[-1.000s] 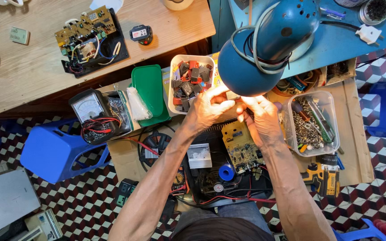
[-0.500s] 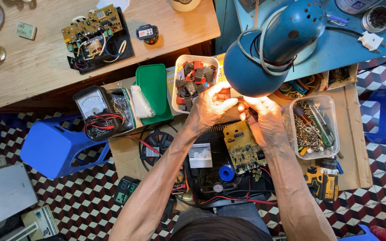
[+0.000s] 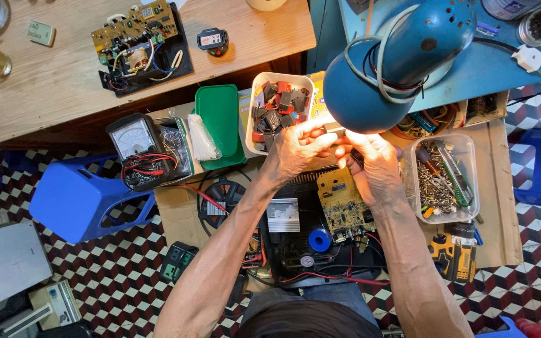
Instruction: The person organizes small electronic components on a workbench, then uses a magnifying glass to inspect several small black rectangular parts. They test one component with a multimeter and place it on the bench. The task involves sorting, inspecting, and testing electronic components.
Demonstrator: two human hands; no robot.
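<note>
Blue metal fills the far right: a desk lamp [image 3: 402, 59] hangs over both hands and throws hard light on them, washing out the fingers. The left hand [image 3: 295, 147] and right hand [image 3: 377, 166] meet just under the lamp's rim, fingertips pinched together on a small pale component [image 3: 332, 129]; glare hides its shape, and whether both hands truly clamp it I cannot tell.

Just below the hands lies a yellow circuit board [image 3: 344, 203] atop an opened black device [image 3: 311, 241] with a silver heat sink [image 3: 283, 216] and a blue coil [image 3: 319, 240]. Far of the left hand sits a white tray of red and black parts [image 3: 277, 109], with a green lid [image 3: 219, 122] to its left. A clear box of screws and tools [image 3: 444, 178] stands right of the right hand, a yellow drill [image 3: 453, 256] nearer. Further left are an analogue meter [image 3: 134, 139] with red leads, a blue stool [image 3: 76, 200], and another circuit board [image 3: 140, 39] on the wooden table [image 3: 51, 87].
</note>
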